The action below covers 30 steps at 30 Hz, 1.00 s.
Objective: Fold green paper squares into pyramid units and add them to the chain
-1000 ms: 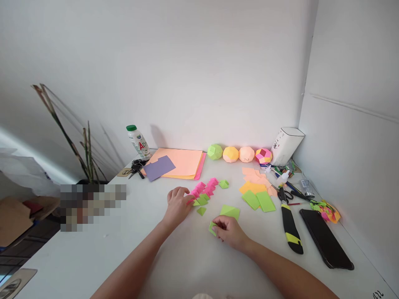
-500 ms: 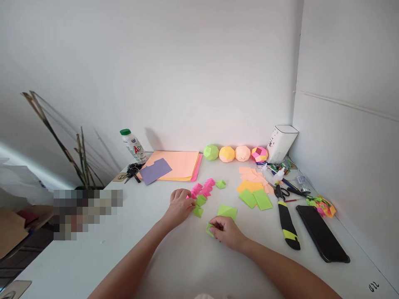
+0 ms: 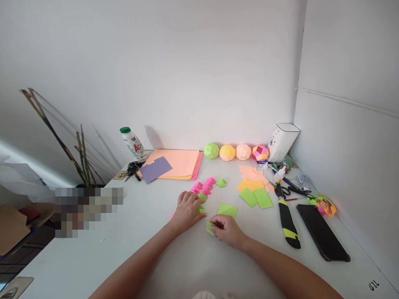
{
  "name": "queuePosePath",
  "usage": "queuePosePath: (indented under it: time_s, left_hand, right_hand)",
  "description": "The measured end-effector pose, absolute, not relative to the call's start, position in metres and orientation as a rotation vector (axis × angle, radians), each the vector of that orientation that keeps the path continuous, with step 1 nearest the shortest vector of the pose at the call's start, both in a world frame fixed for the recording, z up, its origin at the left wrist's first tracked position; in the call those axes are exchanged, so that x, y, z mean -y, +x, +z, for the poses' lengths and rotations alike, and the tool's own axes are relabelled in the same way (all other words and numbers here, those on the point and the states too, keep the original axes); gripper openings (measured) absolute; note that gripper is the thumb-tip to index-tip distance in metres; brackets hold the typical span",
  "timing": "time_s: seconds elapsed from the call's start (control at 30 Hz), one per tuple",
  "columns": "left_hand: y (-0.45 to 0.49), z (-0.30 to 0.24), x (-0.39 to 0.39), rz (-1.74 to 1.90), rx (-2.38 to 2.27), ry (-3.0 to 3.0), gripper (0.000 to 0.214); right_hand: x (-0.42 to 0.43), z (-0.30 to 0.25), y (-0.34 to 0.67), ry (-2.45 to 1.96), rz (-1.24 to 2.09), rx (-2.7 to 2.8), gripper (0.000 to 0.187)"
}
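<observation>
My right hand (image 3: 230,231) pinches a small green folded paper piece (image 3: 210,227) between thumb and fingers, just above the white table. Beside it lies a flat green paper square (image 3: 227,210) with crease lines. My left hand (image 3: 187,211) rests palm down over green folded pieces (image 3: 203,197), partly covering them, its thumb stretched toward my right hand. Pink folded pieces (image 3: 208,187) stand in rows just beyond the left fingers. A bit of pink (image 3: 171,217) peeks out at the left of that hand. One more green folded piece (image 3: 221,182) sits apart at the back.
Green sheets (image 3: 263,198) lie with orange and peach ones at the right. A utility knife (image 3: 288,224), scissors (image 3: 284,191), and black phone (image 3: 323,232) are farther right. Paper balls (image 3: 227,153) line the wall. Large coloured sheets (image 3: 177,160) and a bottle (image 3: 134,143) stand back left.
My left hand has shifted right and nearer to me, its thumb now stretched out, and pink shows at its left. My right hand stays put with the green piece.
</observation>
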<state>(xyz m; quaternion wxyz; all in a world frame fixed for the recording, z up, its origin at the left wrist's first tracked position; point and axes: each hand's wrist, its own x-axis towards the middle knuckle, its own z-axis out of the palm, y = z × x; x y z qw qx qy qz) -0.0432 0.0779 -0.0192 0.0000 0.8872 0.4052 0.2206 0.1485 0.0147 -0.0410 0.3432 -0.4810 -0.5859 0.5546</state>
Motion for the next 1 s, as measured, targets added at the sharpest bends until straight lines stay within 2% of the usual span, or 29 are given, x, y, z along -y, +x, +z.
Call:
queuePosePath:
  time_s: [0.1,0.2,0.53,0.7,1.0]
  left_hand:
    - [-0.041,-0.022,-0.077,0.662,-1.244,2.854,0.011]
    - [-0.044,-0.02,-0.08,0.641,-1.202,2.873,0.004]
    - [-0.059,-0.011,-0.084,0.718,-1.163,2.922,0.021]
    - [-0.059,-0.01,-0.079,0.631,-1.159,2.987,0.027]
    - [-0.063,-0.007,-0.077,0.608,-1.205,3.056,0.027]
  right_hand:
    - [-0.015,-0.04,0.149,-1.243,1.431,1.53,0.009]
    - [-0.015,-0.04,0.148,-1.244,1.422,1.547,0.008]
    - [-0.014,-0.041,0.149,-1.232,1.436,1.533,0.01]
    - [-0.014,-0.042,0.149,-1.24,1.421,1.548,0.01]
    - [-0.014,-0.038,0.148,-1.241,1.419,1.551,0.007]
